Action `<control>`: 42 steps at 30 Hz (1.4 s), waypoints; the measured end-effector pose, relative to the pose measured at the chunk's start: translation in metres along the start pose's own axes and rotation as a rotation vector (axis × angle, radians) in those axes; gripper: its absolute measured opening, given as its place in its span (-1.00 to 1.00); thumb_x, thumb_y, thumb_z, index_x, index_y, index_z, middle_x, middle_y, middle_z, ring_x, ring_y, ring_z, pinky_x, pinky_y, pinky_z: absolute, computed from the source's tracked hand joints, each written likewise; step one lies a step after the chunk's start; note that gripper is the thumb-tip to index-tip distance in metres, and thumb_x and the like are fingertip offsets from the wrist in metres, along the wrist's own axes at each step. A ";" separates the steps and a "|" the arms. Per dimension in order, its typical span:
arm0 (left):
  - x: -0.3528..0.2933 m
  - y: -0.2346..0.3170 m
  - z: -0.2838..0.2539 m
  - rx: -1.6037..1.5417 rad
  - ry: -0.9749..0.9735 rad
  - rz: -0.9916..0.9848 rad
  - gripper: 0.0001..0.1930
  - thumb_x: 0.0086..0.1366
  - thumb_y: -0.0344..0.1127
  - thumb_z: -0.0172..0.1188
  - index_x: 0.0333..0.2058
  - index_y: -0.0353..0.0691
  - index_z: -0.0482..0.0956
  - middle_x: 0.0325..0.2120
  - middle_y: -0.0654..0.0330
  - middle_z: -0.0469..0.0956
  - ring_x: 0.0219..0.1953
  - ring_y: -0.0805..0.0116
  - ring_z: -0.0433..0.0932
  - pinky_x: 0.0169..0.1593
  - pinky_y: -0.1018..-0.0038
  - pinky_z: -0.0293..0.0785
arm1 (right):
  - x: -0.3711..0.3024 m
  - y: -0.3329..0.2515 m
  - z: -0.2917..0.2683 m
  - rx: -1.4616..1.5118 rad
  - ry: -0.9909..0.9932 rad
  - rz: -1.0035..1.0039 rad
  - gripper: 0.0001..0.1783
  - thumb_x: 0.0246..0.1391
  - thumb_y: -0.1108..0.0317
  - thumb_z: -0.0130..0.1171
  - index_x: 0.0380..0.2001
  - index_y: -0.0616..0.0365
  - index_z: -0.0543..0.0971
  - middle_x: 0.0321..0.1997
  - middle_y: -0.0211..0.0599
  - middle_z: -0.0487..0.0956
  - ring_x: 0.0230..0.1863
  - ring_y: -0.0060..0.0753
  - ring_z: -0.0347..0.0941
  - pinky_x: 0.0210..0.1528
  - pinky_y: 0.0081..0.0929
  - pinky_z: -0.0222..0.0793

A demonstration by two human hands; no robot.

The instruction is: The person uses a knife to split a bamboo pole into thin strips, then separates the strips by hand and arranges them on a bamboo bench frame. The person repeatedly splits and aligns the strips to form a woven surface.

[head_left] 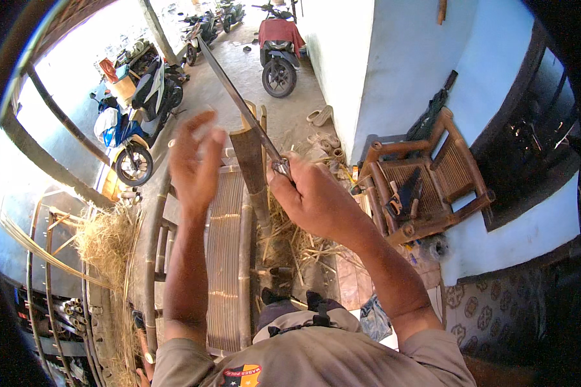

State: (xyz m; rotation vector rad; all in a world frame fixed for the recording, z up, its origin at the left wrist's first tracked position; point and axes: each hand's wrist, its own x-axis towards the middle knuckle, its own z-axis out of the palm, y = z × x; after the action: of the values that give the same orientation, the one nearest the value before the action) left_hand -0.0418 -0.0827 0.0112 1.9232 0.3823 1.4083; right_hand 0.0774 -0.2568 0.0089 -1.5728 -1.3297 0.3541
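Left hand: left of centre, open, empty, kinda blurry; could get nicked if the knife swings left
Bench: lower middle, ridged slats, smooth jointed bamboo rails
Knife: upper middle, long, thin, dark metal; a bad angle could make it skid
Tube: split bamboo, can't tell if the knife's touching
Right hand: centre, fingers wrapped round the knife's handle; loose grip could twist it

Machete in right hand; bench ahead-left; straw heap left of bench; chair to right, tools on it.
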 end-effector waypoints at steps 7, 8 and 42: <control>0.094 0.102 0.014 0.653 -0.046 0.838 -0.74 0.36 -0.25 0.24 -0.02 -0.16 0.61 -0.17 0.05 0.65 -0.06 0.30 0.62 -0.02 0.42 0.50 | -0.005 0.005 -0.004 0.022 0.006 -0.028 -0.61 0.32 0.18 0.01 -0.41 0.36 0.43 -0.72 -0.03 0.37 -0.65 -0.25 0.44 -0.51 -0.13 0.28; 0.091 0.090 0.035 0.626 -0.192 0.823 -0.74 0.37 -0.22 0.23 -0.03 -0.14 0.62 -0.13 0.04 0.64 -0.01 0.26 0.59 0.04 0.38 0.48 | -0.003 0.007 -0.005 -0.064 0.010 -0.024 -0.62 0.33 0.19 0.01 -0.39 0.35 0.44 -0.71 -0.07 0.39 -0.65 -0.28 0.44 -0.52 -0.16 0.29; 0.021 -0.029 0.042 0.149 -0.367 0.148 -0.78 0.32 -0.29 0.25 -0.34 -0.36 0.49 -0.55 -0.01 0.50 -0.54 0.17 0.46 -0.37 0.33 0.41 | 0.007 0.122 0.047 0.554 -0.283 0.486 -0.70 0.27 0.24 0.06 -0.48 0.20 0.46 -0.72 -0.41 0.45 -0.73 -0.53 0.44 -0.72 -0.49 0.36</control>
State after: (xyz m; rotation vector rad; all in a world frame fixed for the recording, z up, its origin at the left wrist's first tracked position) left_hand 0.0094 -0.0651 0.0000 2.3175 0.1757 1.1069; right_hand 0.1145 -0.2140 -0.1094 -1.3743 -0.9163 1.1762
